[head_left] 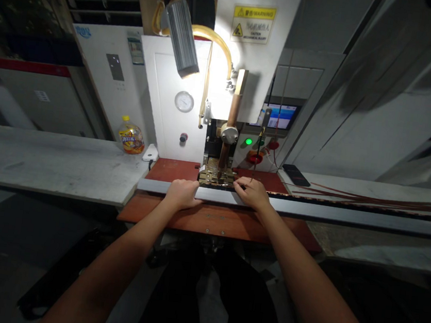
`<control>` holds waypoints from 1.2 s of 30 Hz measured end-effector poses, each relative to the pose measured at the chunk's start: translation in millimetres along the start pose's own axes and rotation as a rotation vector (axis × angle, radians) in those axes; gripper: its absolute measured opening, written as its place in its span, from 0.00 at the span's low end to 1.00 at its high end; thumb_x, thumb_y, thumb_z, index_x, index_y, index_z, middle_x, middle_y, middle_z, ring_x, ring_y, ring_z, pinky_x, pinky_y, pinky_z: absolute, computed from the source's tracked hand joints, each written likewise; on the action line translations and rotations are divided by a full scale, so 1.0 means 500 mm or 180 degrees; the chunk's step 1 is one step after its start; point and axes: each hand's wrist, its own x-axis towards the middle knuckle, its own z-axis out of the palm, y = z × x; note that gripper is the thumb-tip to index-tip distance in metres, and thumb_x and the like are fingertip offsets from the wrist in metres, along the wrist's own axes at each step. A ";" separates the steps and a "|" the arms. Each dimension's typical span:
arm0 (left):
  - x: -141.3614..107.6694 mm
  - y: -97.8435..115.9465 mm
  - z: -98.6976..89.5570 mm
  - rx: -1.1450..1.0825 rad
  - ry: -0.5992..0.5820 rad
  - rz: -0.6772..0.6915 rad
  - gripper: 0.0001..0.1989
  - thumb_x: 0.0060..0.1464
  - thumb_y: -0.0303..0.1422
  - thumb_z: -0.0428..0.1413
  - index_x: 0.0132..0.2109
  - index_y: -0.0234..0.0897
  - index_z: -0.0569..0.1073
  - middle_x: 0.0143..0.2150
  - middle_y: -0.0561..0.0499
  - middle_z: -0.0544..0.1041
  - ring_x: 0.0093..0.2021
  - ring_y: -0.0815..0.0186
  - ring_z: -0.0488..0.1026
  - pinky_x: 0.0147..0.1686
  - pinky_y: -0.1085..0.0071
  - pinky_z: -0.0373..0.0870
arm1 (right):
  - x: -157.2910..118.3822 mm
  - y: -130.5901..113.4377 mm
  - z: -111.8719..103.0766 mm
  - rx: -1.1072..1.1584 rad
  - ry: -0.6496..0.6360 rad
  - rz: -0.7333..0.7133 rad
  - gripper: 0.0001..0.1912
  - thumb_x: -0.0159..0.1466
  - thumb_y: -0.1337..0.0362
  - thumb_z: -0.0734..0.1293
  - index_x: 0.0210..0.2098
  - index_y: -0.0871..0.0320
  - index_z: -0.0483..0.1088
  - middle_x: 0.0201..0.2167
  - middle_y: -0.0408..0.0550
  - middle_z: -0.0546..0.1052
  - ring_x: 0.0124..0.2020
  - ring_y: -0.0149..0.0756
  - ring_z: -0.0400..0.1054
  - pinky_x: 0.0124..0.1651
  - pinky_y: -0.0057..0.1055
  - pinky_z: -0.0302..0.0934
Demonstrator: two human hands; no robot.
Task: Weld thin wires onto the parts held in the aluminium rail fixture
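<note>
A long grey metal bar lies across the front of a white machine and runs off to the right. Near the bar's left end, my left hand is closed over it, thumb toward the middle. My right hand grips the bar on the other side of the brass fixture, with its fingertips close to the fixture's right edge. Above the fixture stands a copper-coloured electrode rod, its lower tip down at the fixture. Whether the tip touches anything is too small to tell.
A lamp hangs above left. A bottle and a white device stand on the left table. On the right lie a black phone and thin brown strips. A red button is behind my right hand.
</note>
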 end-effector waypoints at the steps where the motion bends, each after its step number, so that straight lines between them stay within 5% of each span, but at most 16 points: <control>1: -0.001 0.000 0.001 -0.0003 -0.0007 -0.0005 0.25 0.52 0.56 0.55 0.44 0.40 0.76 0.43 0.42 0.81 0.44 0.50 0.79 0.43 0.59 0.71 | -0.001 0.000 0.000 -0.0003 0.0005 -0.0002 0.16 0.68 0.60 0.59 0.33 0.53 0.78 0.35 0.47 0.82 0.38 0.37 0.74 0.40 0.29 0.60; 36: 0.002 0.012 0.003 -0.0035 -0.0063 -0.0036 0.22 0.52 0.53 0.56 0.44 0.41 0.76 0.43 0.42 0.82 0.45 0.51 0.79 0.44 0.60 0.71 | -0.010 0.014 -0.001 0.0006 0.0041 -0.0062 0.16 0.68 0.59 0.60 0.33 0.53 0.79 0.35 0.48 0.82 0.37 0.38 0.74 0.40 0.30 0.60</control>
